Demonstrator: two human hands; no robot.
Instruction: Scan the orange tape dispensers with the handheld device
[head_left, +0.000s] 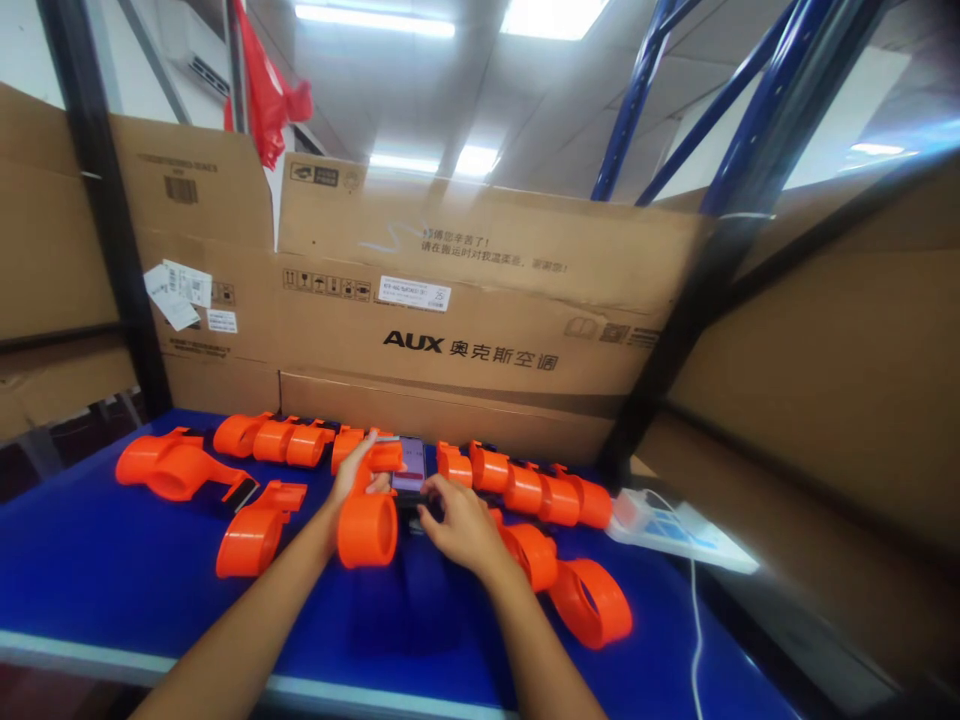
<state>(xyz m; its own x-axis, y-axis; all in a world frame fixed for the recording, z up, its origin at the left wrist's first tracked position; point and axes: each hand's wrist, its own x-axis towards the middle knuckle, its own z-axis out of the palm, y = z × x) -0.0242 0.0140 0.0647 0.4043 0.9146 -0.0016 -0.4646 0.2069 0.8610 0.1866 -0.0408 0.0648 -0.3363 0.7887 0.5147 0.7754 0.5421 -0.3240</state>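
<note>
My left hand (358, 468) is closed around an orange plastic tape dispenser (367, 530), whose round ring hangs below the fingers. Close to its right side is my right hand (459, 520), with thumb and fingers curled together at a small dark part (411, 499). Whether that part is joined to the dispenser, I cannot make out. Just beyond both hands a phone (409, 462) with a lit screen stands against the cardboard. Left of my hands lies another orange dispenser (251, 530), and to the right is a loose-looking orange ring (592, 602).
Several orange dispensers line the back of the blue table (97, 580) on both sides. A white power strip (686, 530) with a cable sits at the right edge. Behind stands a cardboard wall (480, 300), with blue and black rack posts (660, 340) around it.
</note>
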